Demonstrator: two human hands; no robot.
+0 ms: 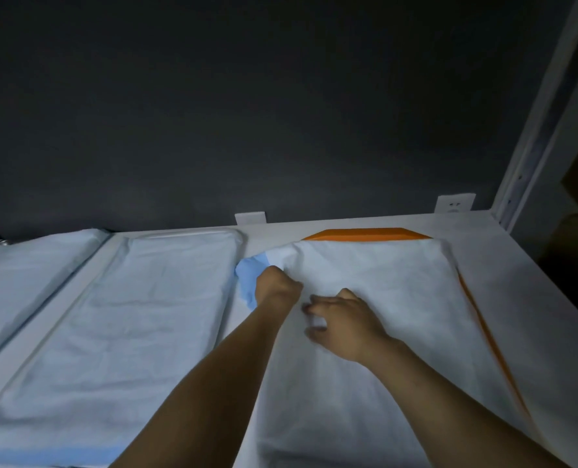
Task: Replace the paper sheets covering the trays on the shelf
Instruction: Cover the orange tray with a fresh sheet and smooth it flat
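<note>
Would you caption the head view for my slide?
Left hand grips the paper sheet, right hand rests on it, over the orange tray.

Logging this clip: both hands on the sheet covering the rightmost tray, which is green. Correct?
No: the head view shows the rightmost tray is orange, not green. The left hand and right hand are indeed on its sheet.

Trays: 3 – left tray (91, 235), mid tray (186, 232), orange tray (365, 234) on the rt. White paper sheets: 3, one per tray – left sheet (27, 275), mid sheet (139, 315), right sheet (365, 282). Blue patches: 2 – far blue patch (247, 282), near blue patch (44, 456). Hands: 2 – left hand (277, 288), right hand (345, 319). Wall plates: 2 – left plate (251, 218), rt plate (455, 206). Shelf (517, 282): 1. Upright post (534, 130): 1.
</note>
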